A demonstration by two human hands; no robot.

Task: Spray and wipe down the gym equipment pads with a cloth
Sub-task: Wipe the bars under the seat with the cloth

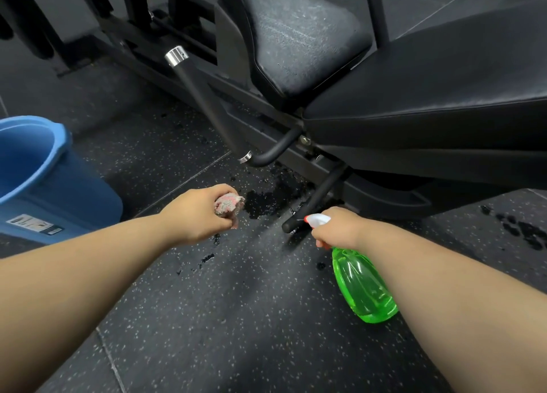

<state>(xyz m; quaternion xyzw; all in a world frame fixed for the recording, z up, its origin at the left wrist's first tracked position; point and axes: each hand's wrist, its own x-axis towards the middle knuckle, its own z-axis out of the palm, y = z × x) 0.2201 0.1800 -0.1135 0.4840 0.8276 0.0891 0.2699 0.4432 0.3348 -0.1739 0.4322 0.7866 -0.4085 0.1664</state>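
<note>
In the head view, the pads lay ahead of both hands and higher in the frame, off to the right. The long black pad (429, 96) ran with its long axis from mid-frame out to the right edge, and the smaller seat pad (302, 34), its surface looking speckled and streaked, sat farther ahead beyond it. The right hand (340, 227) was the nearer of the two to the long pad. Its fingers were curled round the neck of the green spray bottle (364, 283), whose body hung down toward the person. The white nozzle pointed leftward at a low black bar and the floor (236, 318), not at either pad. The left hand (201, 212) was closed tightly round a bunched pinkish cloth (229, 204), held in the air well short of the pads, just beside a dark wet patch (272, 194) on the floor. A black handle bar (207, 96) stood between that hand and the seat pad. A blue bucket (44, 179) stood well to the left. By my reading, the bottle would need swinging up and rightward before a spray could land on a pad, with the cloth following across.
</note>
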